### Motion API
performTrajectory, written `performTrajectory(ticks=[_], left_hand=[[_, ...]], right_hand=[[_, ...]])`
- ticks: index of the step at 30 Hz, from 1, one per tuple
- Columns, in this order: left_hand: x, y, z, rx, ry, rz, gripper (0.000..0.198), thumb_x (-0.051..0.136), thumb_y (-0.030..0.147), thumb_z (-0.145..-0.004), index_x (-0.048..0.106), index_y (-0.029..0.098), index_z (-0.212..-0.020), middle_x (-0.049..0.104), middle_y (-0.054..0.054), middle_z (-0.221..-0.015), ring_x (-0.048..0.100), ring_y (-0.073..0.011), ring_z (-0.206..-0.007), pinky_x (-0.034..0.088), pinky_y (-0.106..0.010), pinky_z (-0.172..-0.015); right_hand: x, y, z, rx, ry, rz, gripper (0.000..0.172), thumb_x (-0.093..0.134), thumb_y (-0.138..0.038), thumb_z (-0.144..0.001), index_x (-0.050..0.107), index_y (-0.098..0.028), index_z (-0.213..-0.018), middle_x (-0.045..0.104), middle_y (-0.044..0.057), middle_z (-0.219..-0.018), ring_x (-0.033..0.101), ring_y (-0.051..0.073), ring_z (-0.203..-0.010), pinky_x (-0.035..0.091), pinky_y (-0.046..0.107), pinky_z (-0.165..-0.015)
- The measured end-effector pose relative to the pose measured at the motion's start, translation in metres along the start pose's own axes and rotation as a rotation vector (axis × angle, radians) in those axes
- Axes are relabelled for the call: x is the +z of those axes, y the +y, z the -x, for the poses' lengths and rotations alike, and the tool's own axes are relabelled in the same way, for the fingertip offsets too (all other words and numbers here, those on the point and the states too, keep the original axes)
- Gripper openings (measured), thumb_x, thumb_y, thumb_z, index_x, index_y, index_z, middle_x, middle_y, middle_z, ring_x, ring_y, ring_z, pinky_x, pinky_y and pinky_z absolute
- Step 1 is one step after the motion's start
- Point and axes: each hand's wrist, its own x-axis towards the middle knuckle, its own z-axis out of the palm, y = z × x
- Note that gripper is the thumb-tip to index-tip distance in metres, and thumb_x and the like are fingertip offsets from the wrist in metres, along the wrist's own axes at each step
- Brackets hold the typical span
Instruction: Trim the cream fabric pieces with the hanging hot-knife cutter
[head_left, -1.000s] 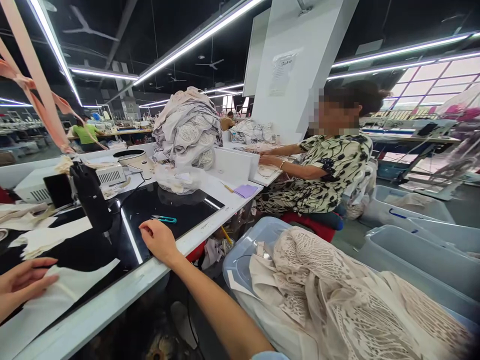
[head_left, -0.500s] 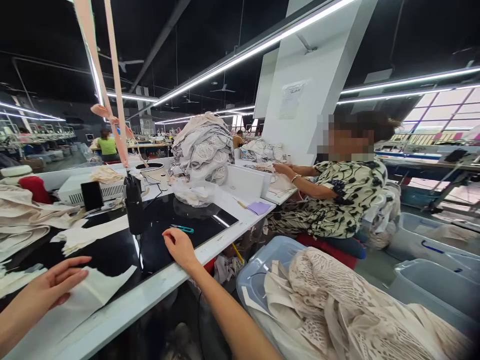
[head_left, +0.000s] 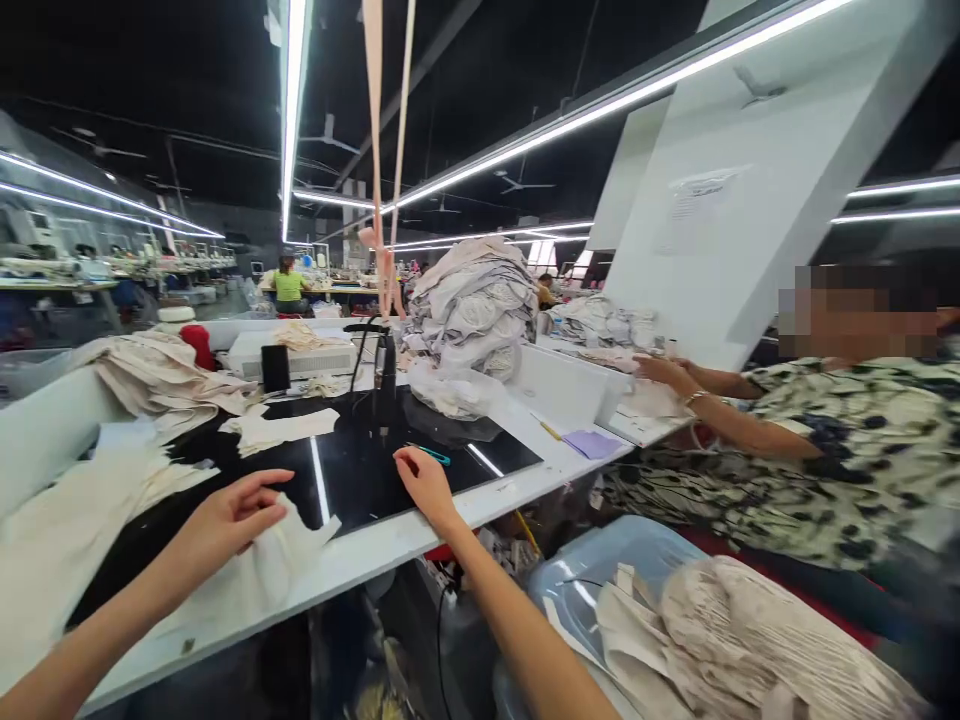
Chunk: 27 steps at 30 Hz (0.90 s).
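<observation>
L hand (head_left: pixel 225 520) further onto cloth pc (head_left: pixel 300 545)

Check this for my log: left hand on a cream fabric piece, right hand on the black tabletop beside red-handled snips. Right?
Not quite. The head view shows the snips beside the right hand have teal handles, not red. The left hand, cream fabric piece and black tabletop are as stated.

The black-topped worktable (head_left: pixel 360 548) bore teal thread snips (head_left: pixel 433 455), a cream fabric piece (head_left: pixel 300 542) left of them and a garment heap (head_left: pixel 472 310) behind them.
</observation>
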Motion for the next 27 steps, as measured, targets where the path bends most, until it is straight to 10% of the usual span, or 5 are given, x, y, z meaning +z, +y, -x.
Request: performTrajectory(ticks=[15,19,27], left_hand=[[-0.004,0.018,0.017,-0.056,0.038,0.169,0.059,0.076,0.058,-0.080,0.070,0.022,-0.126,0.067,-0.002,-0.088,0.048,-0.0106,-0.058,0.035,-0.020,-0.046],[0.001,0.024,0.005,-0.057,0.035,0.267,0.061,0.078,0.059,-0.079,0.070,0.020,-0.126,0.067,-0.003,-0.088,0.052,-0.0117,-0.061,0.040,-0.020,-0.047],[0.018,0.028,-0.012,-0.021,-0.002,0.448,0.064,0.079,0.062,-0.082,0.070,0.019,-0.128,0.068,-0.006,-0.091,0.059,-0.0155,-0.070,0.047,-0.024,-0.055]], right_hand=[[-0.013,-0.003,0.009,-0.142,-0.038,-0.165,0.037,0.054,-0.054,-0.096,0.076,-0.025,-0.095,0.078,0.011,-0.093,0.071,0.026,-0.079,0.059,0.041,-0.076],[-0.006,-0.035,0.042,-0.205,-0.210,-0.253,0.036,0.053,-0.053,-0.097,0.079,-0.029,-0.088,0.074,0.006,-0.075,0.070,0.023,-0.071,0.058,0.034,-0.069],[0.041,-0.088,0.063,0.118,-0.571,-0.983,0.072,0.068,-0.078,-0.078,0.075,-0.021,-0.120,0.075,0.009,-0.097,0.068,0.026,-0.090,0.055,0.037,-0.082]])
